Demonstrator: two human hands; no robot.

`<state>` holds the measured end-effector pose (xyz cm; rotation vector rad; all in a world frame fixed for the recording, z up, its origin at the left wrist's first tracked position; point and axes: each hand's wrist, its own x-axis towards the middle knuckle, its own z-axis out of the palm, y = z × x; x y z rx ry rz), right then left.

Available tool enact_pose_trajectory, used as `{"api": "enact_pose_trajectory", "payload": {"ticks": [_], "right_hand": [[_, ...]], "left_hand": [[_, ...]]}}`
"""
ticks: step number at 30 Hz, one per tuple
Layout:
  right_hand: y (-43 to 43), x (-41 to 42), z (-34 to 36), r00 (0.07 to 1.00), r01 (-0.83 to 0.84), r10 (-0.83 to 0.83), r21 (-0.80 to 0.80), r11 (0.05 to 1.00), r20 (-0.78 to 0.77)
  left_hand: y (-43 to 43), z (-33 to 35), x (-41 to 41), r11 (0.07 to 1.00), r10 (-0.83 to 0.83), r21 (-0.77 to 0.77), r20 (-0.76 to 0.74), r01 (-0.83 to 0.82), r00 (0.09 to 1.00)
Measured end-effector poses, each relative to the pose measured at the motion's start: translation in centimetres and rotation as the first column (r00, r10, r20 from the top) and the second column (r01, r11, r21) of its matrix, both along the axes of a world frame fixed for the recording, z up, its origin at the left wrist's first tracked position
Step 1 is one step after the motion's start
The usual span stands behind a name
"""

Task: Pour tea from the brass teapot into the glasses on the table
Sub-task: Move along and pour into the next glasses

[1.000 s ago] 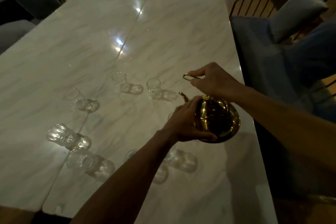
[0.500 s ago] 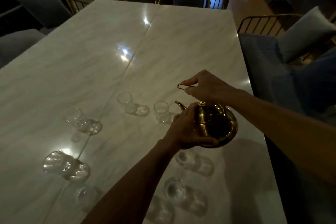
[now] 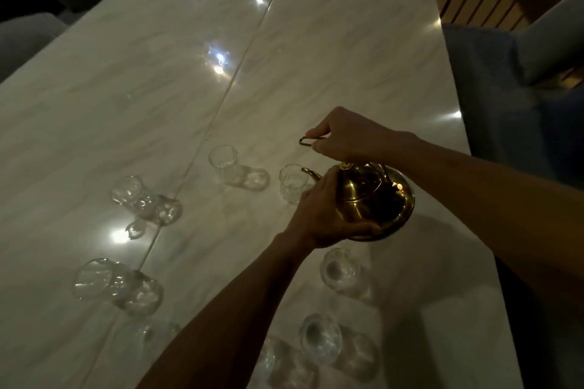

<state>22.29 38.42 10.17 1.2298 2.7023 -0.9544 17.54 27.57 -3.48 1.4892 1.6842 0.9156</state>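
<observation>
The brass teapot (image 3: 376, 199) hangs above the marble table (image 3: 316, 57), tipped to the left. Its spout reaches over the rim of a small clear glass (image 3: 292, 181). My right hand (image 3: 344, 136) grips the wire handle from above. My left hand (image 3: 325, 211) cups the pot's left side and underside. Another glass (image 3: 222, 158) stands left of the first. Several more glasses ring the near part of the table, among them one (image 3: 339, 268) just below the pot and one (image 3: 126, 189) further left. No stream of tea can be made out.
Padded chairs with wire backs (image 3: 505, 41) line the table's right edge, close to my right arm. More chairs stand at the far end and at the left (image 3: 28, 35). A seam runs down the table's middle.
The pot has tipped a little further left, and its spout now sits over the nearest glass. Both hands keep their hold. The camera has shifted, so the near glasses show more fully.
</observation>
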Motion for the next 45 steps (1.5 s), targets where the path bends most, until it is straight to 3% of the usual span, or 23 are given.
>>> {"api": "enact_pose_trajectory", "payload": {"ticks": [45], "right_hand": [[0.7, -1.4, -1.8, 0.997, 0.036, -0.034, -0.037, 0.999, 0.063]], "left_hand": [[0.1, -1.1, -0.7, 0.998, -0.028, -0.052, 0.078, 0.032, 0.997]]}}
